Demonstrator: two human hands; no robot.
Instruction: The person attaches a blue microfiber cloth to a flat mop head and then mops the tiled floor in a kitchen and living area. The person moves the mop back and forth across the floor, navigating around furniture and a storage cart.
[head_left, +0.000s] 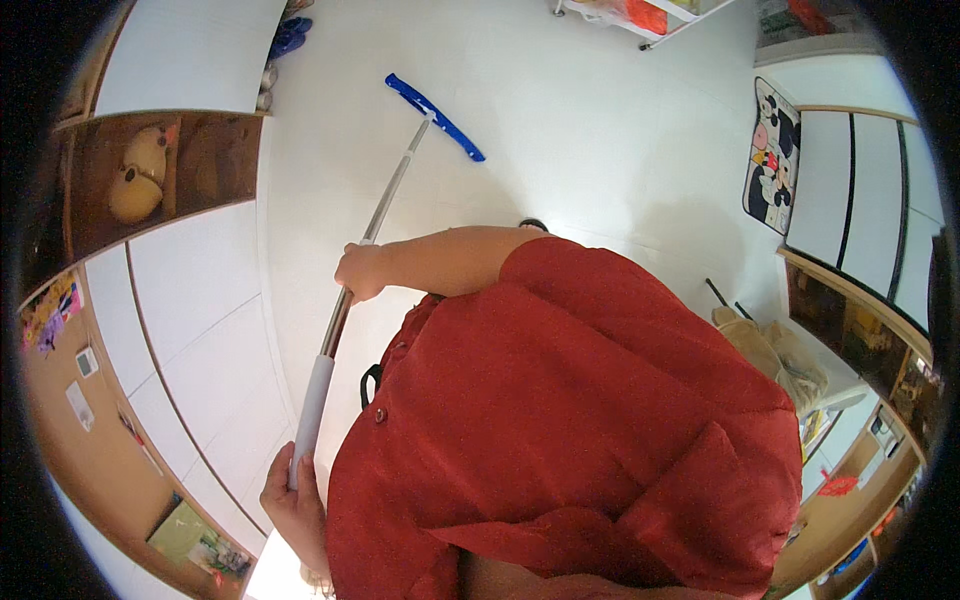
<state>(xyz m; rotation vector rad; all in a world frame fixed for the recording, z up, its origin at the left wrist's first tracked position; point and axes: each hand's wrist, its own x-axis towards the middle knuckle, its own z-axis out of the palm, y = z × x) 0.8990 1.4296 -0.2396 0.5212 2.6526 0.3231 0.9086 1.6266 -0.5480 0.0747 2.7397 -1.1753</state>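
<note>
A flat mop with a long blue head (450, 133) rests on the pale floor, its head lying diagonally at the upper middle of the head view. Its metal pole slants down and left to a light grey handle sleeve (311, 405). My right hand (362, 272) is wrapped around the pole just above that sleeve, with the forearm reaching across from a red shirt sleeve. Lower down, my left hand (292, 484) holds the end of the grey sleeve between thumb and fingers. The red shirt (562, 405) fills the middle and hides much of the floor.
White cabinets (195, 300) with open brown shelves line the left side. A wheeled white rack (637, 22) stands at the top. At right, a cartoon-print mat (772, 157) leans against cabinets (821, 187). Below it are beige cloth-like items (772, 360). Blue footwear (289, 37) lies at upper left.
</note>
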